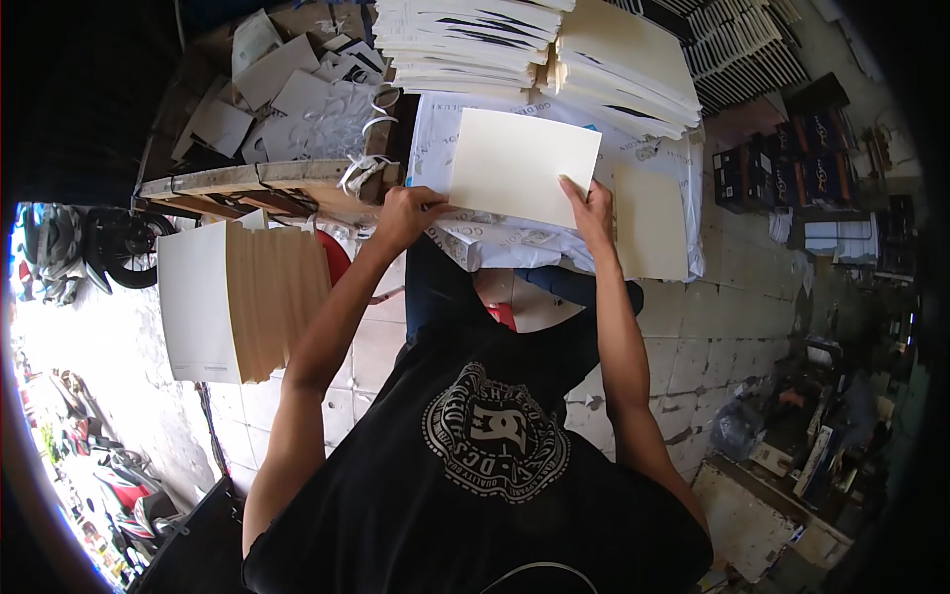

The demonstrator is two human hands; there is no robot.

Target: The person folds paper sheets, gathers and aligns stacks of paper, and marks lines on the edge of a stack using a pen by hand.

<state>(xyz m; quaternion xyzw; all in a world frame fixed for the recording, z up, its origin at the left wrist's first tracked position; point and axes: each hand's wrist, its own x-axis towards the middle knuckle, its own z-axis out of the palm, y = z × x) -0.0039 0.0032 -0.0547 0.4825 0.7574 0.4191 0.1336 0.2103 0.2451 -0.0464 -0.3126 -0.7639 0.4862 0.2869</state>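
A cream sheet of card (pixel 524 163) is held over the white-wrapped table (pixel 430 124). My right hand (pixel 591 210) grips its lower right edge, thumb on top and fingers beneath. At the lower left corner, my left hand (pixel 411 213) has its fingers pinched together on the card's edge. Another cream sheet (pixel 648 228) lies flat on the table to the right of my right hand. Tall stacks of card, one at the back left (pixel 470 49) and one at the back right (pixel 628 69), stand behind the held sheet.
To the left is a wooden crate (pixel 247 178) with loose card and plastic. A thick stack of large sheets (pixel 203 297) stands below it. Dark boxes (pixel 782 163) are on the floor at right; a motorcycle (pixel 129 247) is at far left.
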